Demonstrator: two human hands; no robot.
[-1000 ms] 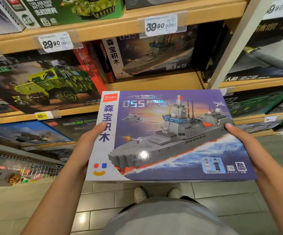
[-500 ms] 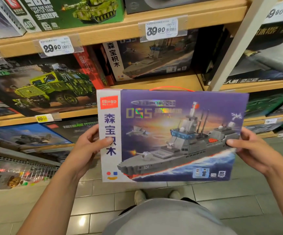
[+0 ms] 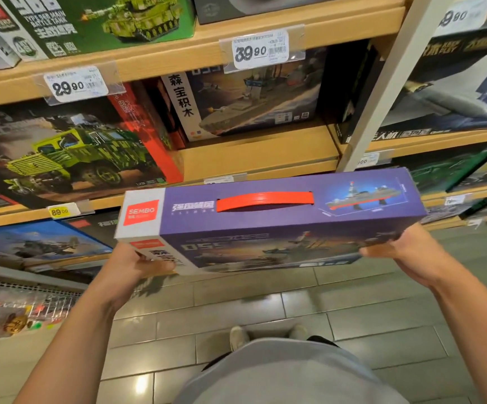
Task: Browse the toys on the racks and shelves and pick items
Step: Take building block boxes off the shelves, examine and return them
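Observation:
I hold a purple warship building-block box (image 3: pixel 268 223) in front of me between both hands, tipped so its top edge with the red carry handle (image 3: pixel 265 200) faces me and the picture side is foreshortened below. My left hand (image 3: pixel 137 265) grips its lower left corner, thumb on the front. My right hand (image 3: pixel 402 252) grips the lower right corner. A second box of the same warship set (image 3: pixel 245 103) stands on the wooden shelf (image 3: pixel 259 153) behind.
Wooden shelves hold a green truck set (image 3: pixel 67 153), a tank set (image 3: pixel 114 21), a dark aircraft box (image 3: pixel 446 91) and price tags (image 3: pixel 261 49). A white upright post (image 3: pixel 382 88) divides the racks. A wire rack (image 3: pixel 18 310) sits low left. Tiled floor lies below.
The box has rotated forward: its picture side, which faced me earlier, now tilts down and away, and the top edge with the red handle has come into view. Both hands shifted lower on the corners.

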